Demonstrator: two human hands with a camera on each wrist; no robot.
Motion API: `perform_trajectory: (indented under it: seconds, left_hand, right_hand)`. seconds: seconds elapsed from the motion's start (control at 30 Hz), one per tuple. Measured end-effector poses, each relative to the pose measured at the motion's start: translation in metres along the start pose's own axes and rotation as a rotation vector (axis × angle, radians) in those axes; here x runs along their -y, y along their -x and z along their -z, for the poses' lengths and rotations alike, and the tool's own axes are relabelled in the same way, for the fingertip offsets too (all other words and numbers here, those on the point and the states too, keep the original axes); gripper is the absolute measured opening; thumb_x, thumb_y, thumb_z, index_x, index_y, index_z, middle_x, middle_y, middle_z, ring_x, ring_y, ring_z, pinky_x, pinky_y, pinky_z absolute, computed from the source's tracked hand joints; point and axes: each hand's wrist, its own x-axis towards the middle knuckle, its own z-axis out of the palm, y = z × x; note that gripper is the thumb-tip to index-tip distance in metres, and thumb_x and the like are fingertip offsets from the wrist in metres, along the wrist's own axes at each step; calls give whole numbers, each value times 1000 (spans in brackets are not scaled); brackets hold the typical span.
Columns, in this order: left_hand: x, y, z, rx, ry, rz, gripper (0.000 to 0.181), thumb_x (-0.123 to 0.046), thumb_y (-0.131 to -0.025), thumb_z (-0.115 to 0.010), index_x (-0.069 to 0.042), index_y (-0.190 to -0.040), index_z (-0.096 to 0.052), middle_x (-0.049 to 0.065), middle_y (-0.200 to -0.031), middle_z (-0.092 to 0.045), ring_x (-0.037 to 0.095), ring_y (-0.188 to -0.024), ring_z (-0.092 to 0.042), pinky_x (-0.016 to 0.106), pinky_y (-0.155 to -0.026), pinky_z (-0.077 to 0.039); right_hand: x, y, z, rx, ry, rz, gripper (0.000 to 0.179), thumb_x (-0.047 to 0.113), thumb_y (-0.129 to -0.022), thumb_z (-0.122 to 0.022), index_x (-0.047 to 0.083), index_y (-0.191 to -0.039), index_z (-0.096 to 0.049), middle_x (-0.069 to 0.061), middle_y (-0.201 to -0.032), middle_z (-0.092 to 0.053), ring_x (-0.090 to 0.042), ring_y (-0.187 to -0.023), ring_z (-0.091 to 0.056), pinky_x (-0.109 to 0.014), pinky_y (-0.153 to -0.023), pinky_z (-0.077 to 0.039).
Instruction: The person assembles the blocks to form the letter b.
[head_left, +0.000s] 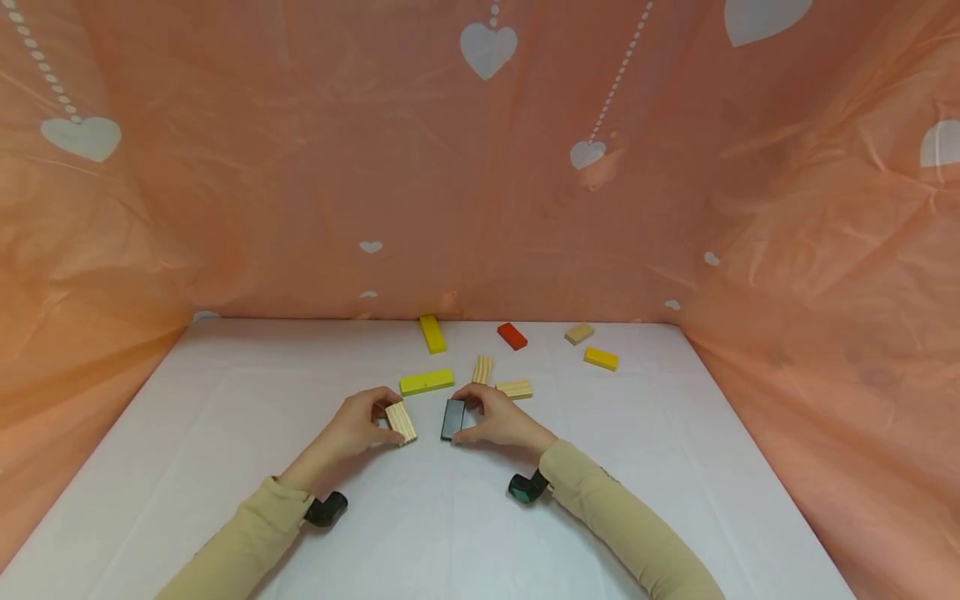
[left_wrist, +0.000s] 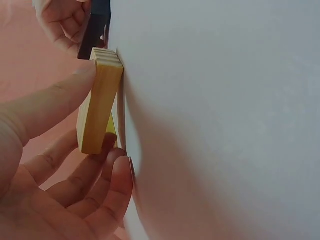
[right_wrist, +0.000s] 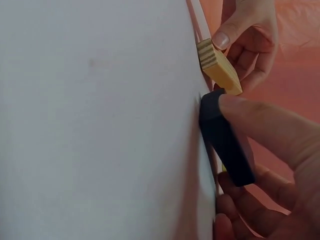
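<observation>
My left hand (head_left: 362,427) pinches a striped natural-wood block (head_left: 401,422) by its ends, thumb on the near end and fingers at the far one. In the left wrist view this wooden block (left_wrist: 102,102) is tilted, close to the white surface. A black block (head_left: 453,419) is pinched the same way by my right hand (head_left: 498,419), a short gap to the right of the wooden one. The right wrist view shows the black block (right_wrist: 227,137) leaning, with the thumb on its near end. Both hands are low over the table.
Beyond the hands on the white table (head_left: 450,533) lie a yellow-green block (head_left: 427,382), a yellow block (head_left: 432,334), a red block (head_left: 512,337), a second yellow block (head_left: 601,359), a plain wooden block (head_left: 579,334) and two striped wooden blocks (head_left: 482,369). An orange curtain (head_left: 420,183) surrounds the table.
</observation>
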Motion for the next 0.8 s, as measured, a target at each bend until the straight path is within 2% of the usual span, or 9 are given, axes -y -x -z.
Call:
perform_trajectory:
  seconds: [0.13, 0.27, 0.37, 0.53, 0.67, 0.8]
  left_hand:
    - [0, 2, 0, -2, 50, -29, 52, -5, -66, -87, 1, -111, -62, 7, -97, -62, 21, -82, -55, 30, -70, -51]
    - [1, 4, -1, 13, 162, -34, 51, 3, -68, -84, 4, -113, -59, 12, -101, -62, 22, -84, -62, 29, -70, -57]
    - [1, 5, -1, 19, 215, -41, 48, 8, -71, -80, 5, -114, -59, 15, -105, -61, 25, -88, -65, 30, -72, -58]
    - [3, 7, -2, 17, 227, -78, 44, 10, -75, -75, 4, -116, -59, 15, -102, -61, 27, -88, -66, 29, -71, -58]
    - [4, 9, -3, 38, 286, -60, 44, 9, -76, -74, 6, -118, -59, 15, -97, -61, 26, -85, -66, 27, -68, -57]
    - [1, 14, -8, 67, 371, 5, 46, 7, -75, -76, 7, -118, -58, 15, -96, -61, 24, -83, -65, 27, -67, -57]
  right_hand:
    - [3, -1, 0, 16, -38, 1, 57, 17, -72, -86, 9, -120, -57, 2, -101, -59, -17, -89, -54, -26, -78, -51]
    - [6, -1, 0, 30, -79, -12, 57, 11, -71, -86, 9, -120, -56, 0, -94, -58, -17, -80, -57, -23, -71, -53]
    - [8, 0, -1, 36, -117, -20, 58, 6, -71, -85, 9, -120, -55, -3, -94, -59, -15, -79, -59, -23, -71, -55]
    - [10, 0, -2, 30, -156, -40, 52, 3, -76, -80, 10, -121, -56, -5, -99, -57, -14, -80, -62, -24, -73, -55]
    - [10, 1, -2, 15, -167, -62, 42, 7, -82, -76, 13, -120, -59, -4, -104, -56, -15, -83, -61, -24, -72, -54]
    - [10, 5, -1, 4, -174, -87, 38, 10, -85, -73, 15, -120, -60, -4, -107, -57, -17, -85, -61, -26, -71, -54]
